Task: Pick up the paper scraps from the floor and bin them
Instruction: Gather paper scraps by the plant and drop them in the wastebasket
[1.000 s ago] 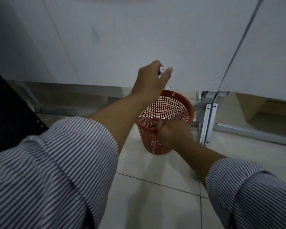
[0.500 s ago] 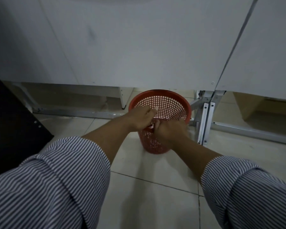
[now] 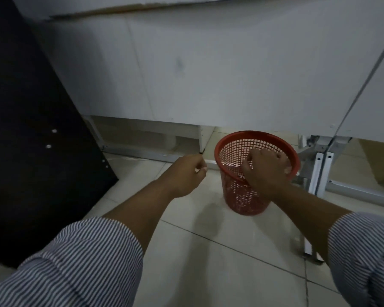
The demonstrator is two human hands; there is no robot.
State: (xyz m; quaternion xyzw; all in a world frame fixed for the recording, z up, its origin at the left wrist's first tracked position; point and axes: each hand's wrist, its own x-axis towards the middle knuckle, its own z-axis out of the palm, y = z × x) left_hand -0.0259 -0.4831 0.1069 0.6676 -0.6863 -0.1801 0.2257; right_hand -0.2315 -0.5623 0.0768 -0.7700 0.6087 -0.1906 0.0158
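Withdrawn left hand (image 3: 187, 173) hangs beside bin (image 3: 235, 191); right hand (image 3: 265, 171) over it.

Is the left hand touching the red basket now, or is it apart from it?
Apart. The head view shows bare floor tile between the left hand and the red basket; the hand sits left of the rim.

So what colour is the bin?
Red-orange mesh bin, seen clearly in the head view.

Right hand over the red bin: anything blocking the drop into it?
Nothing visible. The right hand is curled over the open mouth of the bin, with no lid. The left hand is off to the side. Whether the right hand holds scraps can't be seen.
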